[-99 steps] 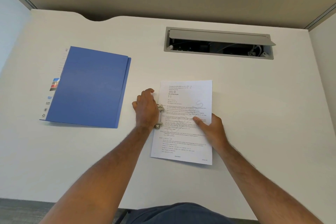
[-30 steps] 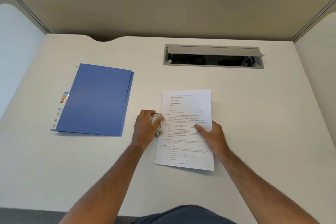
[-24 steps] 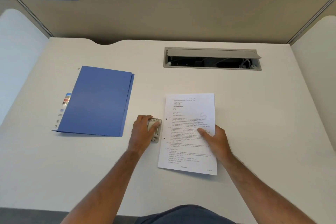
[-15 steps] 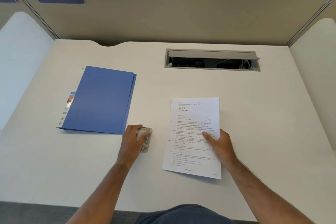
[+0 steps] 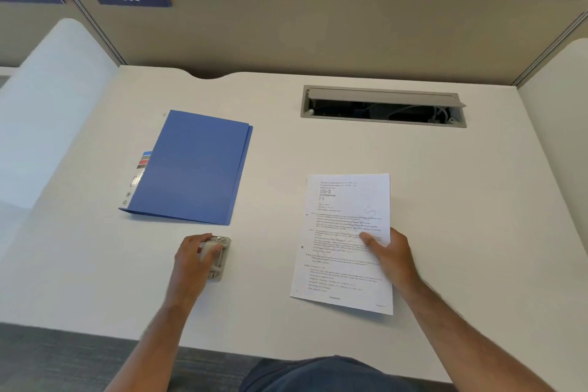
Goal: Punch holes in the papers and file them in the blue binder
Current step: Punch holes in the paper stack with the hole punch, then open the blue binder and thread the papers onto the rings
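A closed blue binder (image 5: 194, 169) lies flat on the left half of the white desk (image 5: 461, 200). Just below its near edge sits a small grey hole punch (image 5: 219, 259), and my left hand (image 5: 194, 256) is wrapped over it. To the right, apart from the punch, a printed sheaf of papers (image 5: 345, 232) lies on the desk with two small holes along its left edge. My right hand (image 5: 386, 248) grips the papers at their right edge, thumb on top.
An open grey cable tray (image 5: 383, 106) is set into the desk at the back right. Beige partition walls (image 5: 318, 32) close in the back, and white side panels (image 5: 47, 105) stand at both sides. The desk's front edge runs just in front of my body.
My left hand has slid the hole punch off the papers' left edge and leftward, to below the binder. My right hand has shifted the papers slightly right. The camera has tilted up.
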### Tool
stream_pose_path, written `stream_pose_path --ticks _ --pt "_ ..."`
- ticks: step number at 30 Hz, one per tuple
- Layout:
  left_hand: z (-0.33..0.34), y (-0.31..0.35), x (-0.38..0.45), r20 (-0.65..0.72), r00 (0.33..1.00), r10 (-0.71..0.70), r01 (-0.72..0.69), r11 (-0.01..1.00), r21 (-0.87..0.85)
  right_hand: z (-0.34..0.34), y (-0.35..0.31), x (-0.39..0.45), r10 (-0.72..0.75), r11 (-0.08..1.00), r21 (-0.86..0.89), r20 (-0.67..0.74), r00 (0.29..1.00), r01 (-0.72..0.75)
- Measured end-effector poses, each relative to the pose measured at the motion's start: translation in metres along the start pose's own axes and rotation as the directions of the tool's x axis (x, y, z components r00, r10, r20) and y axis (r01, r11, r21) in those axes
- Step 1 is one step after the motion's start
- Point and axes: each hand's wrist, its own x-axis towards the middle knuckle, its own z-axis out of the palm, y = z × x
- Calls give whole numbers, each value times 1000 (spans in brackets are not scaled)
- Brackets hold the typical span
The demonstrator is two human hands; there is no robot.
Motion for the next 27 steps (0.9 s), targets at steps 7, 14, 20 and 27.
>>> stream_pose_path --ticks 7,14,20,27 --pt "-25 -19 5 -43 999 -13 15 999 43 3 1 -6 3 1000 -6 1 1000 -3" --pt "-17 -3 17 -102 980 171 -119 913 390 3 -4 -9 7 1000 -14 -3 1000 -7" --pt "-6 18 77 162 955 248 -293 716 633 3 -4 -12 13 1000 -16 -11 1000 -13" --pt "16 12 109 308 945 113 -312 595 740 4 -4 -13 15 1000 5 -13 1000 -15"
